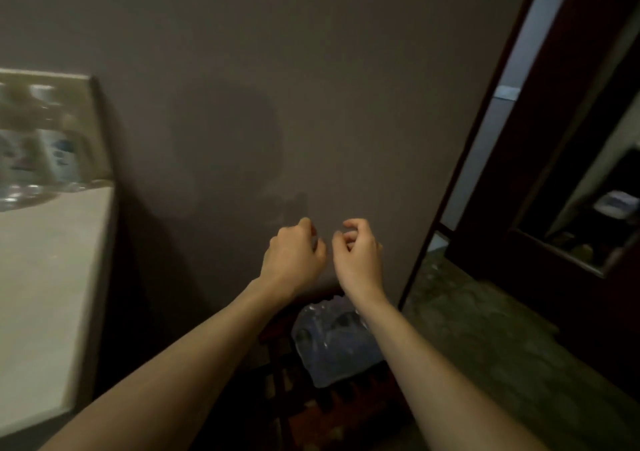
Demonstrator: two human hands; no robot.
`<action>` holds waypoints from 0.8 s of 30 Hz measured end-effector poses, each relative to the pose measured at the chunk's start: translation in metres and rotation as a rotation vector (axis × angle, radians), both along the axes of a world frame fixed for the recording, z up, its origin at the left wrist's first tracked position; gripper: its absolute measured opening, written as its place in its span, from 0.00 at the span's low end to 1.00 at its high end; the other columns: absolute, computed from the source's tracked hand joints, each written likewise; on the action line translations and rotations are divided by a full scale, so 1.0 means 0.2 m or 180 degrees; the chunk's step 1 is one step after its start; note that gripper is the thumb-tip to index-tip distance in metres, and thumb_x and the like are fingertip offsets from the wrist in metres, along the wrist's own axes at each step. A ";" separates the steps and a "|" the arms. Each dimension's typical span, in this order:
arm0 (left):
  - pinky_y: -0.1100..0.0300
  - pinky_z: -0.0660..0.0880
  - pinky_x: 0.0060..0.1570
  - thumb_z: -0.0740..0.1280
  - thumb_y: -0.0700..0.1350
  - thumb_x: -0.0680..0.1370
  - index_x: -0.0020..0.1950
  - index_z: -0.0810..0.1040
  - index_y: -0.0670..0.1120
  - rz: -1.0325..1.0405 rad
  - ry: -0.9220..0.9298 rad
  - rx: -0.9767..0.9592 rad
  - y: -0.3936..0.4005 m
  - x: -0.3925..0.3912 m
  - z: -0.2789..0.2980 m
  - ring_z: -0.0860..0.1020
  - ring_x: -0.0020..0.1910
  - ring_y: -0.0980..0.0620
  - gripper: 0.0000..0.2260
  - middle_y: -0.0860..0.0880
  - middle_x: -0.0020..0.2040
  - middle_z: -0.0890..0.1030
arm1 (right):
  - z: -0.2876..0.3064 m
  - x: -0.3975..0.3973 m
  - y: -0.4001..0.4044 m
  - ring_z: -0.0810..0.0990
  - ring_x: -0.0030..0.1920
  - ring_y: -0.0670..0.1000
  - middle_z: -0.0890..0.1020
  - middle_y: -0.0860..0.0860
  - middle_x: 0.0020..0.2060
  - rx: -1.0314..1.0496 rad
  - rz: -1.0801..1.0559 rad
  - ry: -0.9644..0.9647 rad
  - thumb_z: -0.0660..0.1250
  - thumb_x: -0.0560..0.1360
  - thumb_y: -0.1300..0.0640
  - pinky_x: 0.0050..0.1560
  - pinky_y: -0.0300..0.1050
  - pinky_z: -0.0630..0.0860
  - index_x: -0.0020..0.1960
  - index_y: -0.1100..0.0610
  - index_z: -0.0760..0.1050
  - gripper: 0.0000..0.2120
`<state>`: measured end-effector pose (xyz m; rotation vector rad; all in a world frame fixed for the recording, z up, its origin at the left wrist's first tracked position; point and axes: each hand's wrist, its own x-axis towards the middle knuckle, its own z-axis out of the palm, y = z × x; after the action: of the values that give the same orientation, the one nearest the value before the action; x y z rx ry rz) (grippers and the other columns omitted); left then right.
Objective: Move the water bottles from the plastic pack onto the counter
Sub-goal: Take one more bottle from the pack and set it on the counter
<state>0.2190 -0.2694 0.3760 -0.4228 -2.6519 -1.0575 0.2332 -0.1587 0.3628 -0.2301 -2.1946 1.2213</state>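
The plastic pack (pixel 337 348) of water bottles sits low in the middle on a dark wooden stool (pixel 304 402), partly hidden by my forearms. Above it, both hands are raised in front of the grey wall. My left hand (pixel 293 255) has its fingers curled with nothing in it. My right hand (pixel 356 253) is loosely curled too, thumb and fingers slightly apart, holding nothing. The two hands are close together without touching. On the pale counter (pixel 41 294) at the left, blurred water bottles (pixel 38 152) stand at the far end.
A plain grey wall (pixel 311 86) fills the middle. At the right a dark door frame (pixel 485 131) opens to a dim room, with mottled dark floor (pixel 485 329) below. The counter's edge runs down the left side.
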 end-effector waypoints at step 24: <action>0.53 0.76 0.43 0.60 0.44 0.80 0.42 0.78 0.38 -0.0718 -0.2282 -0.0626 1.12 -0.95 -1.10 0.81 0.46 0.41 0.12 0.38 0.45 0.83 | -0.96 -0.86 1.19 0.80 0.46 0.53 0.80 0.52 0.45 -0.0033 -0.0091 -0.2379 0.65 0.77 0.55 0.42 0.45 0.77 0.53 0.55 0.73 0.06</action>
<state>0.0293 -0.0461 0.1562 -0.4532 -3.4284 -1.1865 0.0614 0.0791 0.1702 -0.8308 -2.7846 1.2594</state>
